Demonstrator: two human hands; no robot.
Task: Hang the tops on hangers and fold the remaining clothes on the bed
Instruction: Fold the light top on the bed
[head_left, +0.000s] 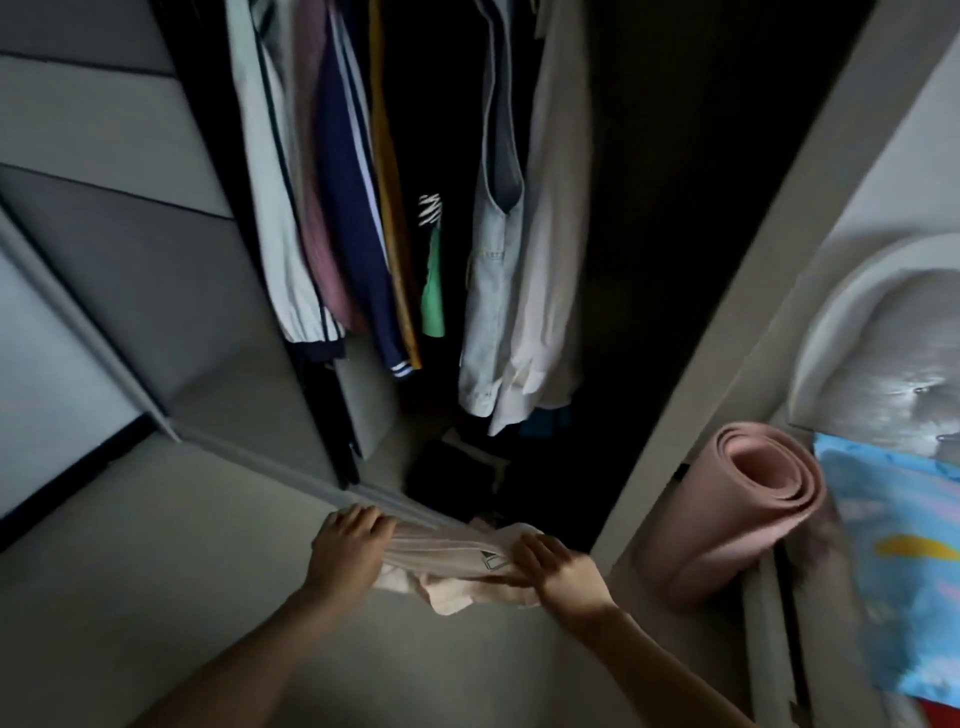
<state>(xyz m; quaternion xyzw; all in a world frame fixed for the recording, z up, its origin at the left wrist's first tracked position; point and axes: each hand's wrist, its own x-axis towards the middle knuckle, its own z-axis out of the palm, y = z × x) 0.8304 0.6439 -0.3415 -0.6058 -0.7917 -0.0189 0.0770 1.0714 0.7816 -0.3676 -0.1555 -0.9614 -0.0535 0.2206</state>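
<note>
The room is dim. A pale floor (156, 597) runs along the lower left, and above it stands a grey panelled sliding door (130, 234), pushed aside. At the far right a rolled pink mat (743, 514) stands on end against the frame, just beside a bed with blue patterned bedding (893, 545) and a grey padded headboard (893, 353).

Between door and mat the wardrobe (675, 234) stands open, its inside dark. On its rail hang, from the left, a white jacket (270, 208) with dark piping, a mauve garment (322, 234), a navy top (353, 234) with white stripes, a mustard piece (389, 208), a green strip (432, 291) under a zebra-print scrap, a pale denim vest (488, 291) and a cream shirt (550, 260). Dark folded things (452, 473) lie on its bottom; what they are cannot be told.

Low in front of the opening, 2 hands hold a pale pink ribbed garment (447, 551) stretched between them above the floor. The left hand (350, 545) has its fingers curled over 1 end; the right hand (561, 571) grips the other, fingers closed round the cloth, with loose folds hanging below
</note>
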